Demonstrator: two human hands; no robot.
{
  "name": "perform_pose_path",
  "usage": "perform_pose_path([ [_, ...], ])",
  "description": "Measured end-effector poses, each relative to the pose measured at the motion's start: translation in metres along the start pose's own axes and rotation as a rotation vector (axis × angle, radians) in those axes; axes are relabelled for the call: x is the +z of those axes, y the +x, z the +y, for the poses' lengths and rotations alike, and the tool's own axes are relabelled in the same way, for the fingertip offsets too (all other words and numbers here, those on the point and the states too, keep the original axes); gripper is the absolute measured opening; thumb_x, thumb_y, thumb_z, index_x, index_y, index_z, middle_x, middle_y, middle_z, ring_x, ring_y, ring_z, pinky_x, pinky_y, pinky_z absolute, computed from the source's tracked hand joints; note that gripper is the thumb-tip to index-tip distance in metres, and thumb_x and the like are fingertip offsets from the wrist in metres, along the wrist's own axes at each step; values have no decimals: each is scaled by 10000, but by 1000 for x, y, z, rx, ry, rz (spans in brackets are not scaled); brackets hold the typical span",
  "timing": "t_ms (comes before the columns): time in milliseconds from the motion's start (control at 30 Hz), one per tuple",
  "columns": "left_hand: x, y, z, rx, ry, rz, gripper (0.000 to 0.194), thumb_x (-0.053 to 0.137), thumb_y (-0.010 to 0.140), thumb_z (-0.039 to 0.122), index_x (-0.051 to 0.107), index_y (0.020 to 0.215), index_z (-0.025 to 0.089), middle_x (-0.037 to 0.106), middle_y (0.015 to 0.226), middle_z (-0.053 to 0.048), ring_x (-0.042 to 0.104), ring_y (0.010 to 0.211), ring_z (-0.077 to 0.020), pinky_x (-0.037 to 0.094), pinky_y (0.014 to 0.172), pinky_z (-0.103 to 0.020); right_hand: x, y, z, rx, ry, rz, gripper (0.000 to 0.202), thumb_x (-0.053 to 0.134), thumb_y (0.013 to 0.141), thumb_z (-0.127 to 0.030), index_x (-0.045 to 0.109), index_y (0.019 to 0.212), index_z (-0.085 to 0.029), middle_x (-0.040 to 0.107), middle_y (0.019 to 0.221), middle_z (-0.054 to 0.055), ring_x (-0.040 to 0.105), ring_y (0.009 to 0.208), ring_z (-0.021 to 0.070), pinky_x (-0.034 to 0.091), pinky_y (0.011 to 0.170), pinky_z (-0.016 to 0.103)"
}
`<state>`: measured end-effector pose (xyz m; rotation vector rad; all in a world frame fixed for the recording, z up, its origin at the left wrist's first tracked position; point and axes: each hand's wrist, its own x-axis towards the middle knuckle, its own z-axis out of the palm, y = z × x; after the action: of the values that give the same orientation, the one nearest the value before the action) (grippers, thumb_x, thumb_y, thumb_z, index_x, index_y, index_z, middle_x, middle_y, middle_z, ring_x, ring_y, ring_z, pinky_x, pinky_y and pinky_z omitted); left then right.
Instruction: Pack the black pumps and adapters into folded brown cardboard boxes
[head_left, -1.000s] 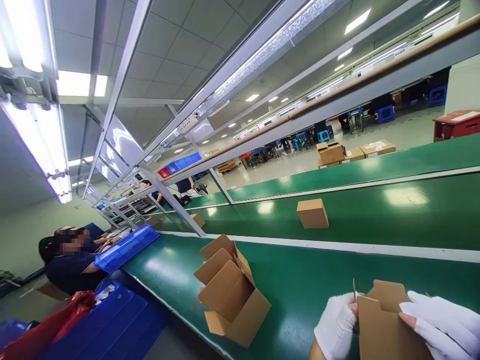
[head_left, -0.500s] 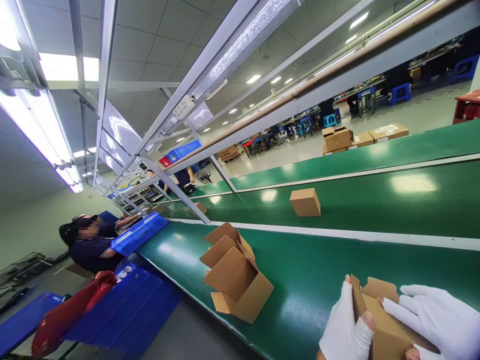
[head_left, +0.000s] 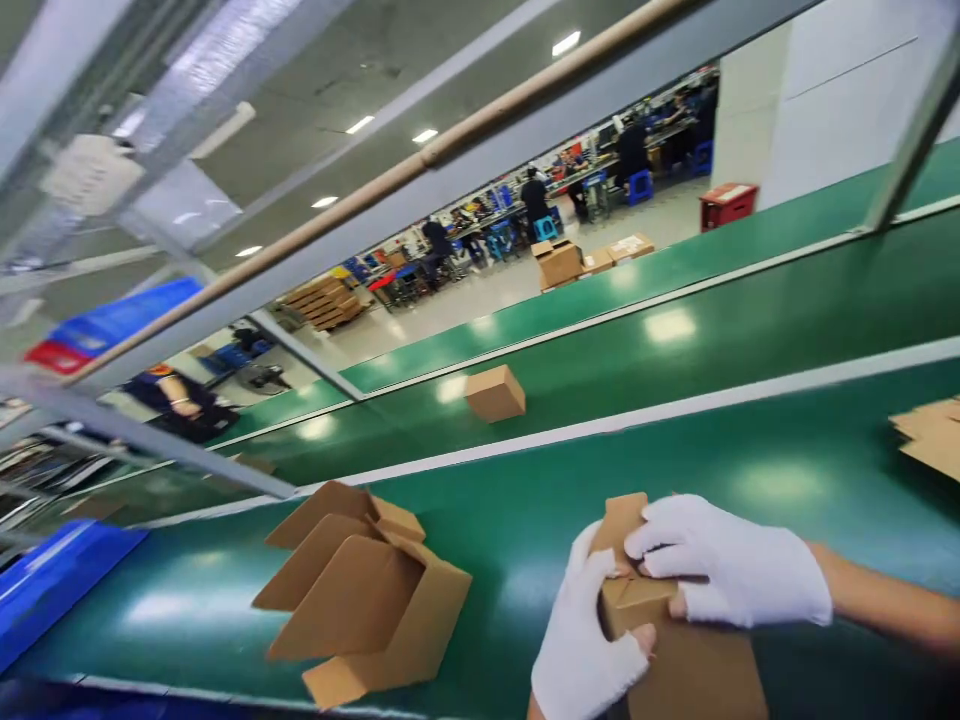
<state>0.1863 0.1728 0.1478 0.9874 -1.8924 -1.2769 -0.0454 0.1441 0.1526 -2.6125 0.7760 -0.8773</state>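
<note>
A brown cardboard box (head_left: pixel 697 660) is between my hands at the lower right, with one flap standing up at its far end. My left hand (head_left: pixel 589 635), in a white glove with bare fingertips, grips the box's left side, its thumb on the near face. Over the top lies my right hand (head_left: pixel 720 565), gloved the same way, its fingers bent and pressed on the cardboard by the flap. To the left, open boxes (head_left: pixel 405 610) with raised flaps stand close together on the green work surface (head_left: pixel 517 520).
A closed carton (head_left: pixel 495 393) sits on the green belt (head_left: pixel 600 360) beyond the white divider. Flat cardboard pieces (head_left: pixel 934 440) lie at the right edge. A blue bin (head_left: pixel 67 570) is at left. A metal post (head_left: pixel 202 455) slants across the left side. Another person's hand (head_left: pixel 184 398) shows farther back.
The view has swung right. My right hand has moved from the box's right side onto its top, and a raised flap there is now folded down.
</note>
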Motion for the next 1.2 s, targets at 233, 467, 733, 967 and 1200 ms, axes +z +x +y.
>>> perform_pose_path([
  [233, 7, -17, -3, -65, -160, 127, 486, 611, 721, 648, 538, 971, 238, 191, 1520, -97, 373, 1306, -340, 359, 1019, -481, 11, -29, 31, 759, 880, 65, 677, 420, 871, -632, 407, 1389, -197, 492, 1358, 139, 441, 1275, 262, 316, 1097, 482],
  [467, 12, -25, -7, -149, -135, 202, 535, 679, 651, 637, 560, 984, 235, 268, 1483, -121, 409, 1254, -390, 397, 953, -492, 22, -4, -2, 723, 1653, -180, 662, 741, 689, -421, 535, 1249, -136, 570, 1256, 138, 557, 1146, 268, 430, 1010, 416],
  [733, 8, -30, -19, -14, -161, 169, 521, 712, 628, 575, 530, 987, 244, 529, 1187, -103, 521, 1106, -342, 415, 934, -462, 0, 0, 27, 569, 1465, -526, 850, 783, 652, -409, 414, 1371, -147, 460, 1389, 118, 410, 1295, 234, 364, 1049, 335],
  [967, 5, -30, -22, 94, -199, 44, 523, 701, 687, 505, 497, 1101, 259, 501, 1183, -101, 483, 1167, -346, 404, 974, -465, -17, 41, 9, 469, 756, -835, 464, 686, 722, -515, 618, 1066, -211, 661, 895, -10, 612, 754, 174, 456, 600, 234],
  [1200, 7, -17, -10, 15, -113, 13, 530, 665, 715, 543, 500, 1122, 245, 534, 1135, -89, 506, 1102, -309, 406, 962, -430, -19, 55, -14, 476, 80, -864, 315, 671, 736, -442, 630, 976, -243, 624, 708, -3, 552, 589, 185, 364, 523, 262],
])
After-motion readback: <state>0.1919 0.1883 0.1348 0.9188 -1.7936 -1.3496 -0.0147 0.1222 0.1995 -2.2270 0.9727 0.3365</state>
